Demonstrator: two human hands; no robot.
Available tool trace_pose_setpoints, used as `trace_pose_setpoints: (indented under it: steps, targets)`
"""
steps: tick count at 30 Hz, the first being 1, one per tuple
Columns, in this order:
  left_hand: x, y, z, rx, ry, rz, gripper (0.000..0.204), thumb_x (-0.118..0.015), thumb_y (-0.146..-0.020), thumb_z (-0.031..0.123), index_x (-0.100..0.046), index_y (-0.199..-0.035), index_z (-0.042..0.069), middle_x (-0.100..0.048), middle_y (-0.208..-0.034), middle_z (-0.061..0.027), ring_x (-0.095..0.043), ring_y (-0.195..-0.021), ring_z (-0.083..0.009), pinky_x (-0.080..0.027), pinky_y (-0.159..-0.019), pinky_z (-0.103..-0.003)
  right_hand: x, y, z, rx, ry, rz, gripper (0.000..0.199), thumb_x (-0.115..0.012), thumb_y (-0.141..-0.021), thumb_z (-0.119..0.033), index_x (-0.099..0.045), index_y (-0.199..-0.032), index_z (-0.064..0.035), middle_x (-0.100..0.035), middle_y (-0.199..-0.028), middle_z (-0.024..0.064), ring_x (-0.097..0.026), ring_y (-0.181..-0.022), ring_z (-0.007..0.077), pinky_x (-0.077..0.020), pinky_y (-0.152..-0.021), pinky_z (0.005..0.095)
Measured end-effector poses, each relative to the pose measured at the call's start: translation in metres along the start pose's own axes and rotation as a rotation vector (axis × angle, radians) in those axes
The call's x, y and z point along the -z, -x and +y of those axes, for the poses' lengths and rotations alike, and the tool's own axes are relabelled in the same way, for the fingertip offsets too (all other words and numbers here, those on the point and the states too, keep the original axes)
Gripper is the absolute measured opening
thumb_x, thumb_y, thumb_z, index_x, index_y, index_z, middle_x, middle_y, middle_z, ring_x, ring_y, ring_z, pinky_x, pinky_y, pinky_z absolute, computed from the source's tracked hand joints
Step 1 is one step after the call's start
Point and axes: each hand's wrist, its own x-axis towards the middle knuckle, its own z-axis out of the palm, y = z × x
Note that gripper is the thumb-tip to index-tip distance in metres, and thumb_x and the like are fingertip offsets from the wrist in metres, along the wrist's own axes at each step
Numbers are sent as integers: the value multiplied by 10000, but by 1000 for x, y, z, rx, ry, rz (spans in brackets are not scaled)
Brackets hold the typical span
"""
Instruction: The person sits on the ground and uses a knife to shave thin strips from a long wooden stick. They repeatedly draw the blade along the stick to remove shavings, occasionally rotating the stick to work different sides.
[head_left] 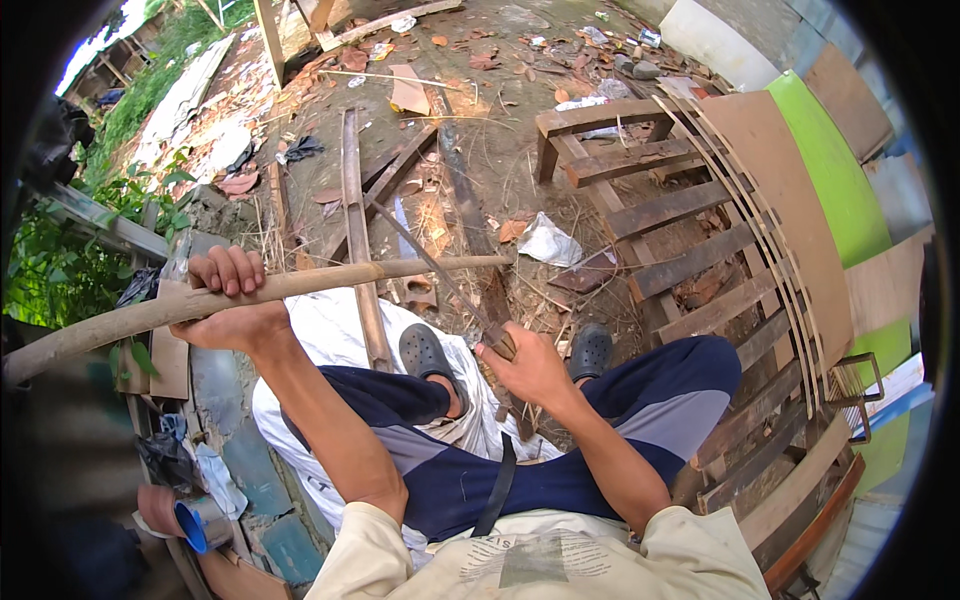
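Two hands engaged: left hand [232, 300] with fingers wrapped round a long pale bamboo pole [300, 285] held across the knees; right hand [530, 365] clenched on a long-bladed knife [440, 270]. Surroundings: weathered wooden pallet [690, 260] at right, rough planks [352, 200] and dry leaves littering the dirt ground [500, 150] ahead.

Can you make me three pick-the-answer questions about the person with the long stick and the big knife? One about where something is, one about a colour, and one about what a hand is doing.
1. Where does the pole's far tip point?
A. at the sky
B. over the littered ground
C. into a bucket

2. What colour are the clogs?
A. dark grey
B. yellow
C. white

3. What is the left hand doing?
A. hanging open
B. gripping the pole
C. holding a cup

Answers: 1 B, dirt and scraps lie beneath the tip. 2 A, both shoes look dark grey. 3 B, its fingers wrap the pole, while the right hand grips the long blade.
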Motion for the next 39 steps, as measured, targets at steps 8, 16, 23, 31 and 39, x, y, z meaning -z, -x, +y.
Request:
trace_pose_setpoints:
  steps: [8, 16, 23, 31, 39]
  targets:
    - [-11, 12, -2, 22, -16, -24, 548, -300, -874, 651, -278, -631, 161, -251, -507, 5, -224, -411, -114, -195, -417, -270, -40, 29, -55, 240, -92, -5, 268, -689, -864, -261, -575, -839, -19, -602, -604, 204, -626, -620, 432, -491, -586, 483]
    - [-11, 16, -3, 77, 9, -65, 565, -316, -870, 677, -263, -626, 170, -242, -491, 21, -205, -407, -106, -179, -423, -268, -50, -7, -17, -20, -84, -34, 244, -683, -821, -220, -593, -854, 4, -623, -645, 238, -645, -678, 446, -510, -619, 490]
    - [-13, 21, -3, 120, 41, -187, 486, -360, -856, 584, -278, -618, 167, -238, -489, 29, -190, -412, -95, -176, -435, -267, -46, 12, -24, 89, 58, 19, 252, -673, -817, -212, -606, -908, 13, -641, -695, 266, -656, -718, 461, -520, -661, 526]
    - [-19, 22, -7, 114, 84, -167, 440, -396, -834, 529, -282, -620, 162, -242, -490, 24, -194, -414, -93, -179, -437, -265, -40, 22, -25, 150, 9, 8, 288, -705, -817, -239, -584, -919, 2, -635, -659, 252, -650, -668, 466, -523, -633, 518]
    - [-24, 24, -6, 60, 15, -59, 429, -365, -857, 505, -281, -615, 160, -235, -495, 16, -187, -421, -101, -170, -432, -267, -56, 0, -14, 18, -71, 14, 272, -703, -808, -198, -560, -900, 15, -636, -649, 243, -655, -657, 442, -528, -623, 506]
